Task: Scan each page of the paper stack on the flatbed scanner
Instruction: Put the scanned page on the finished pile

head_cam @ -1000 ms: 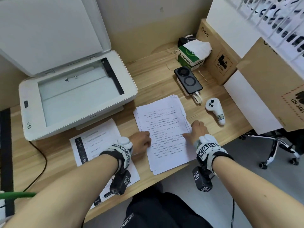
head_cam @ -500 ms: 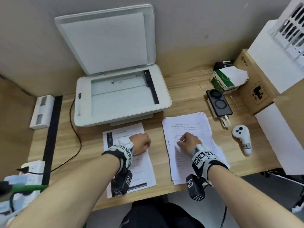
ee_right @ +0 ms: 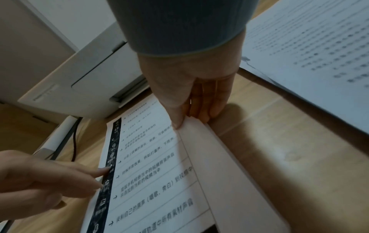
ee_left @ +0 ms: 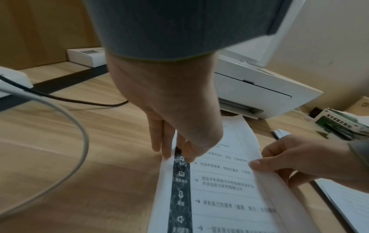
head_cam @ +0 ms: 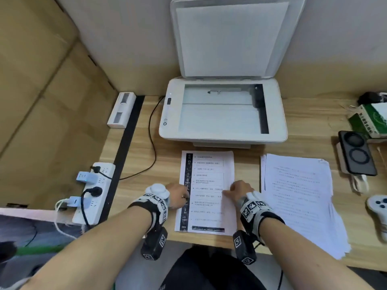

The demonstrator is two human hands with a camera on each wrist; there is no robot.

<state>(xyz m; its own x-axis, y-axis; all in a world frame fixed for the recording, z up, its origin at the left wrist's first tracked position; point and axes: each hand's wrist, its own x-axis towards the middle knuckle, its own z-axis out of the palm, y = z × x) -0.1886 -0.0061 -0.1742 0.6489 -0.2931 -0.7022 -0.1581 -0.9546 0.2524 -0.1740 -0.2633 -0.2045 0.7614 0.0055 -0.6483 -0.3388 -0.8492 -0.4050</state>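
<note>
While the flatbed scanner (head_cam: 223, 110) stands against the back edge of the wooden desk (head_cam: 310, 122) with its lid (head_cam: 228, 36) raised upright and its glass bare, both hands work on a single printed sheet (head_cam: 207, 191) that lies at the front edge, directly before the scanner.

The left hand (head_cam: 177, 195) rests on the sheet's left margin, its fingertips (ee_left: 166, 152) held close together and pressing down on the dark printed band. The right hand (head_cam: 240, 190) is at the sheet's right edge: the thumb (ee_right: 177, 119) sits on top and the fingers beneath, pinching that edge so that it curls up off the desk while the left side stays flat.

The paper stack (head_cam: 299, 199) lies to the right of the sheet, near the front edge, its pages fanned unevenly, with a strip of bare wood between it and the sheet.

Beyond the stack, toward the right edge, lie a dark phone (head_cam: 356, 152), a white controller (head_cam: 379, 208) and a green-and-white box (head_cam: 370, 120). On the left, a black cable (head_cam: 151, 143) loops from the scanner across open wood toward a power strip (head_cam: 94, 191) at the left edge, and a small white box (head_cam: 121, 109) sits at the back left corner.
</note>
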